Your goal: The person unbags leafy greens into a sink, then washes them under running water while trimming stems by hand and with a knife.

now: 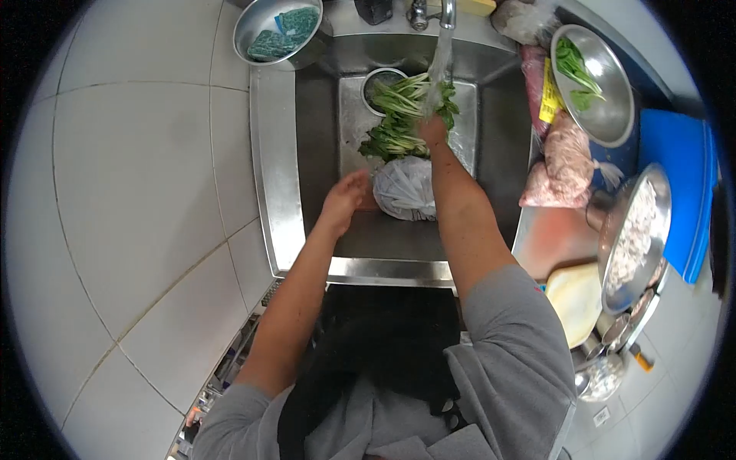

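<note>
Leafy greens [395,134] with pale stems lie in the metal sink [314,153], under running water [441,65]. My right hand [433,130] is at the right side of the greens, in the stream. Its fingers are blurred and partly hidden by the water, so I cannot see whether it grips a stem. Over the left part of the sink, my left hand [346,201] is slightly blurred, fingers apart and holding nothing. A white plastic bag [405,189] with unseen contents sits between my forearms, just below the greens. Behind the greens is a round drain strainer [370,83].
The faucet [448,14] rises at the sink's back edge. A metal bowl [247,38] with green scouring pads stands back left. On the right are a bowl [613,126] with a few leaves, bagged meat [569,157], a tilted bowl [663,207] of pale pieces and a blue container [675,146].
</note>
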Action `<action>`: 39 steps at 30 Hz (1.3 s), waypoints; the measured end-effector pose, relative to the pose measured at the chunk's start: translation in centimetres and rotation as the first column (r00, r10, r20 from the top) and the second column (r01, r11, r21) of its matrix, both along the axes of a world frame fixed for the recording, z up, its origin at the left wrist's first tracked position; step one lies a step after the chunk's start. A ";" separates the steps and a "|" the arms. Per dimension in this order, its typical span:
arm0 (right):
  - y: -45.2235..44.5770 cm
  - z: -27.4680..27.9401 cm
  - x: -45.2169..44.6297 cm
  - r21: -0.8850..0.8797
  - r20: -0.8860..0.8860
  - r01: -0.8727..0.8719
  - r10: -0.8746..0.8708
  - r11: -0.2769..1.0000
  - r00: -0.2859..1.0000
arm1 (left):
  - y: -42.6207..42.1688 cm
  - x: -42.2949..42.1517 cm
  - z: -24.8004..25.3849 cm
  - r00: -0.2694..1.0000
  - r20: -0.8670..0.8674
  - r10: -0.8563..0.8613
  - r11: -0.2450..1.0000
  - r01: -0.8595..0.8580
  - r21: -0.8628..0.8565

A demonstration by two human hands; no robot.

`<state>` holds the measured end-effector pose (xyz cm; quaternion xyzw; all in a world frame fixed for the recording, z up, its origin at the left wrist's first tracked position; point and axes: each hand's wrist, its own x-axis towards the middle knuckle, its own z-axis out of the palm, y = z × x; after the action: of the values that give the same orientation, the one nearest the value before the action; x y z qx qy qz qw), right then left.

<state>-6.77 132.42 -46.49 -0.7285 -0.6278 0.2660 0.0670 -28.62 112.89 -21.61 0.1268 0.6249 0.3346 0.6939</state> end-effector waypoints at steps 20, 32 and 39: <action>-5.9 19.5 3.0 -0.588 -0.808 0.136 -0.572 0.797 -0.143 | 12.8 11.6 -1.4 0.962 -0.260 0.085 0.962 -0.011 0.272; -4.2 23.0 3.4 -0.481 -0.868 0.128 -0.451 0.867 -0.208 | 15.9 12.0 -0.8 0.939 -0.307 0.153 0.878 0.014 0.479; -3.0 24.5 2.7 -0.463 -0.877 0.169 -0.422 0.870 -0.231 | 16.9 12.1 1.1 0.960 -0.002 0.280 0.842 -0.245 0.480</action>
<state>-4.11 129.40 -21.98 -0.4054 -0.1379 0.7444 0.5123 -16.57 129.77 -20.55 0.2181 0.5596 0.5646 0.5661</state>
